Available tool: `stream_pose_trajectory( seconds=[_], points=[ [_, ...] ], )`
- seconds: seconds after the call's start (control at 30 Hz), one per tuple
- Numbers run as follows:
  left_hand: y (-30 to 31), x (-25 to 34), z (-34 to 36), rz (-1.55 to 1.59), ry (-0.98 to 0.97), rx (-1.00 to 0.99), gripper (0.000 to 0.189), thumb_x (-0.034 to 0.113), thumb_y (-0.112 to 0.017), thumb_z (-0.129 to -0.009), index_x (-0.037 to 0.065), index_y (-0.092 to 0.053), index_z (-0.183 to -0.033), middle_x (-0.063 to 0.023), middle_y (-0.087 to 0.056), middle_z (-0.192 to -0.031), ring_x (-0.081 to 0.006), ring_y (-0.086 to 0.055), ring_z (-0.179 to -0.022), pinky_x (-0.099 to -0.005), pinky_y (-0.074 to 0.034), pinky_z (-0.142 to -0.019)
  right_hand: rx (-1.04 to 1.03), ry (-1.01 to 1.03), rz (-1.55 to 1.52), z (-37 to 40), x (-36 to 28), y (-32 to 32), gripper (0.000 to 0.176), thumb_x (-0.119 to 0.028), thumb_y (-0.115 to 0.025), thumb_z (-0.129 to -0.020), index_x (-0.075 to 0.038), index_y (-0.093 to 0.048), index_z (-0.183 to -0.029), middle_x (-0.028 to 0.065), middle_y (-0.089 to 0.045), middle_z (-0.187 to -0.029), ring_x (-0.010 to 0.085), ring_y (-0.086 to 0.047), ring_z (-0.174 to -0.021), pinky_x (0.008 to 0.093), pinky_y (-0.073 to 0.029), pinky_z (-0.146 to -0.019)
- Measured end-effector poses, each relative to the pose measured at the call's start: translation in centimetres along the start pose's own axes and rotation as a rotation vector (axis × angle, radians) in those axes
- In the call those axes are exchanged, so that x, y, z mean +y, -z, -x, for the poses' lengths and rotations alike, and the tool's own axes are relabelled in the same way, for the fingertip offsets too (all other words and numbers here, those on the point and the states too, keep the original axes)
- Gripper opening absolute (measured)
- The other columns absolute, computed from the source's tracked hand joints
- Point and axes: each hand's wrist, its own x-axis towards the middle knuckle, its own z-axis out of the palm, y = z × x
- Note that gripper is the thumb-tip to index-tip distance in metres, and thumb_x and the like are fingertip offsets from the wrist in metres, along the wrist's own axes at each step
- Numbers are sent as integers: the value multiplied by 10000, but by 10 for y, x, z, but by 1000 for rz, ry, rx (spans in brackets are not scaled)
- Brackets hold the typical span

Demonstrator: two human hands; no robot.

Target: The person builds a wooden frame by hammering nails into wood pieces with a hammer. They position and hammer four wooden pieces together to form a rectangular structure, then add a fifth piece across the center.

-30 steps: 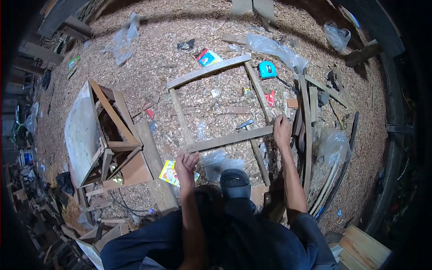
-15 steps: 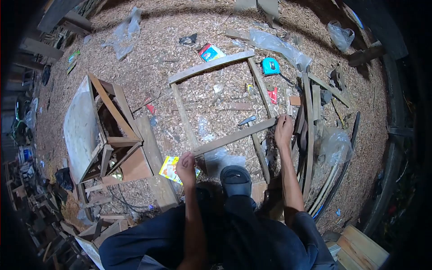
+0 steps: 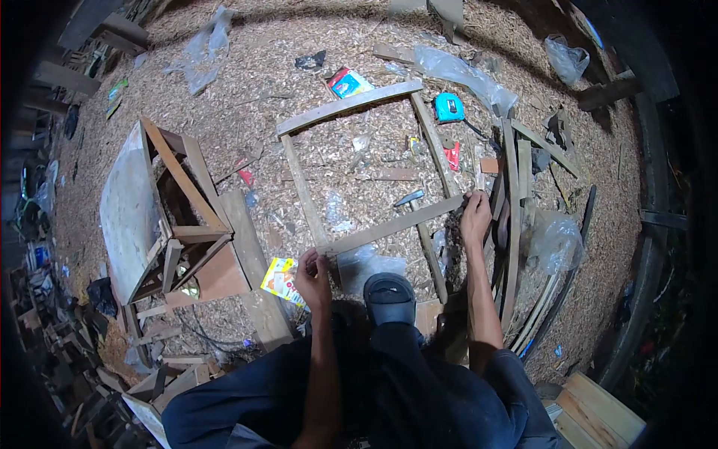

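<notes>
A thin wooden slat (image 3: 396, 227) lies across the near ends of two side strips, which meet a top strip (image 3: 351, 107) at the far side. My right hand (image 3: 476, 217) is closed on the slat's right end. At its left end is my left hand (image 3: 313, 278), fingers curled at the corner; whether it grips the wood is too small to tell. A hammer (image 3: 422, 232) lies under the slat, its head inside the four-sided outline. Beyond the right strip sits a teal tape measure (image 3: 449, 108).
On the left stands a wooden frame piece with a pale panel (image 3: 127, 213). Long strips (image 3: 513, 224) lean at the right. A yellow packet (image 3: 282, 282), plastic sheets (image 3: 464, 75) and wood chips cover the ground. My sandalled foot (image 3: 390, 299) is just below the slat.
My left hand has shifted slightly, its fingers now more upright near the slat's left end. My right hand stays at the right end. The view has moved slightly.
</notes>
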Motion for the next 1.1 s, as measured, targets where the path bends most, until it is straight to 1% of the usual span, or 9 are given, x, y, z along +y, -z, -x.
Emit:
stream_pose_trajectory(
  seconds=[0.07,0.33,0.37,0.47,0.53,0.6,0.63,0.67,1.1],
  points=[
    [-1,-2,1,71,31,21,305,113,-642,-929,-62,-591,-1174,-102,-680,-1006,-137,-638,-911,-255,-500,-827,-2,-24,-18,-1,-2,1,319,-206,-383,-997,26,-587,-919,207,-648,-871,382,-620,-852,429,-451,-797],
    [-2,-5,-3,-57,71,26,272,90,-609,-942,-83,-596,-1151,-138,-693,-981,-163,-669,-901,-274,-530,-805,10,-34,-31,-4,3,3,321,-229,-407,-995,26,-592,-930,195,-652,-849,363,-633,-832,422,-467,-790],
    [-2,-8,-3,-52,71,18,272,90,-609,-942,-83,-596,-1151,-138,-693,-981,-163,-669,-901,-274,-530,-805,-30,-120,-52,-7,9,3,354,-269,-417,-1004,31,-588,-927,193,-651,-850,345,-626,-810,421,-465,-792],
    [-5,-1,-2,67,57,75,302,142,-680,-914,-65,-633,-1130,-19,-647,-856,-49,-543,-715,-194,-446,-652,-7,-76,-52,-11,26,2,359,-293,-455,-1010,30,-584,-923,158,-670,-831,264,-628,-741,392,-481,-731],
    [-2,-1,-3,54,75,59,304,140,-681,-914,-67,-630,-1130,-20,-647,-854,-50,-543,-709,-193,-447,-649,-45,-202,-321,-7,15,9,337,-296,-502,-1004,22,-585,-930,108,-685,-808,163,-616,-682,330,-493,-670],
    [-1,-4,-4,44,94,39,306,138,-681,-914,-70,-627,-1130,-21,-647,-852,-51,-544,-704,-191,-447,-647,-58,-185,-292,-8,24,7,323,-291,-513,-1001,17,-586,-937,92,-690,-805,132,-612,-669,302,-494,-646],
    [-1,-6,-5,68,124,30,311,129,-662,-924,-89,-604,-1139,-86,-673,-913,-103,-609,-783,-221,-487,-716,-71,-170,-263,-7,29,7,309,-286,-525,-999,12,-588,-944,77,-694,-802,101,-607,-656,274,-495,-622],
    [0,-8,-5,92,152,21,317,120,-642,-934,-107,-581,-1147,-151,-699,-974,-155,-673,-863,-252,-527,-785,-71,-172,-261,-5,33,8,309,-286,-525,-999,12,-588,-944,77,-694,-802,101,-607,-656,274,-495,-622],
    [-2,-7,-3,56,132,29,304,110,-642,-933,-85,-591,-1161,-104,-699,-944,-113,-654,-826,-230,-516,-745,-46,-224,-292,1,23,13,274,-260,-536,-992,4,-584,-934,53,-676,-803,92,-577,-671,263,-473,-618]
  ],
)
